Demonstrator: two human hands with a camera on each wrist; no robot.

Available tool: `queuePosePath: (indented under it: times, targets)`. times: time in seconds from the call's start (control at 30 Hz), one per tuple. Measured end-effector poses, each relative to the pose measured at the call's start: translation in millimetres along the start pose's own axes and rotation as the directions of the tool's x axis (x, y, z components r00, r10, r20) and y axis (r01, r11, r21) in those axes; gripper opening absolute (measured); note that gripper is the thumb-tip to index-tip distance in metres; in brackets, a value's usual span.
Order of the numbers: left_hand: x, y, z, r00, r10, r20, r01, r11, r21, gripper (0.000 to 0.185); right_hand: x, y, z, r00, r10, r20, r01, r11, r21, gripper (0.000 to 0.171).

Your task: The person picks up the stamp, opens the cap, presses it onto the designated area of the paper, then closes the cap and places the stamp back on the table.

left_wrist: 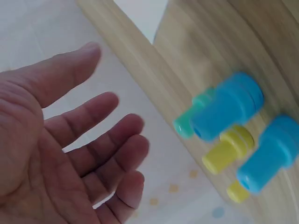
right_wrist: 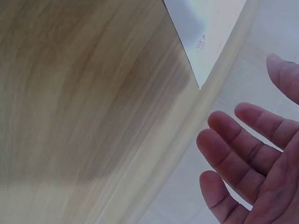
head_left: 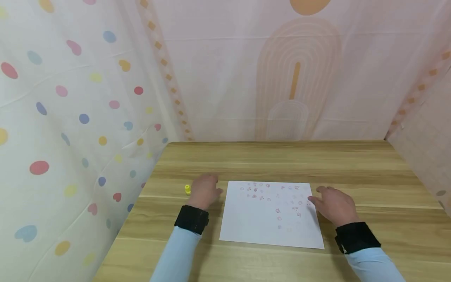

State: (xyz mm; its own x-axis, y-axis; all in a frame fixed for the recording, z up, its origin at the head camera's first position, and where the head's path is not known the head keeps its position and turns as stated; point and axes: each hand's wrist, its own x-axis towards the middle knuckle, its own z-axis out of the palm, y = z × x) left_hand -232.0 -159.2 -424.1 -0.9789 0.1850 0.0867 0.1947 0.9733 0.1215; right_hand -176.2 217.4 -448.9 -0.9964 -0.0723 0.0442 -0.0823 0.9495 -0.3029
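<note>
A white sheet of paper [head_left: 253,223] bearing several small stamped marks, mostly reddish and faint violet, lies on the wooden table. Left of it my left hand [head_left: 204,192] hovers with relaxed, slightly bent fingers and nothing in them. Beyond that hand the left wrist view shows several small stamps standing together: two blue stamps [left_wrist: 231,107], yellow stamps [left_wrist: 229,149] and a green stamp [left_wrist: 187,122]. From the head, only a yellow stamp [head_left: 188,189] peeks out beside the left hand. At the sheet's right edge is my right hand [head_left: 336,205], its fingers loosely spread and holding nothing.
The wooden table [head_left: 387,188] reaches back to a pale curtain [head_left: 225,78] with an arch pattern. A dotted curtain [head_left: 70,149] hangs along the left side. Each wrist wears a black band [head_left: 192,219].
</note>
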Motion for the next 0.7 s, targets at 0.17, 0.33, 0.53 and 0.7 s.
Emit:
queuePosePath:
  times: [0.17,0.33,0.53,0.7]
  targets:
    - [-2.0,-9.0,-3.9,0.998,-0.049,0.042,0.049,0.999,0.013,0.024,0,-2,-1,1.000,0.012,0.016,-0.012,1.000,0.010,0.045]
    - [-5.7,-14.6,-2.7,0.998,-0.053,0.040,0.051,0.997,0.050,0.008,-1,-3,1,1.000,0.003,0.026,-0.004,1.000,0.015,0.043]
    - [-9.9,-17.1,1.0,0.996,-0.071,0.060,0.064,0.992,0.106,0.002,-2,-2,5,0.999,0.000,0.052,0.000,1.000,-0.002,0.038]
    - [-12.5,-19.0,4.9,0.994,-0.085,0.071,0.076,0.990,0.122,0.005,-3,-2,7,0.998,-0.006,0.055,0.006,1.000,-0.009,0.036]
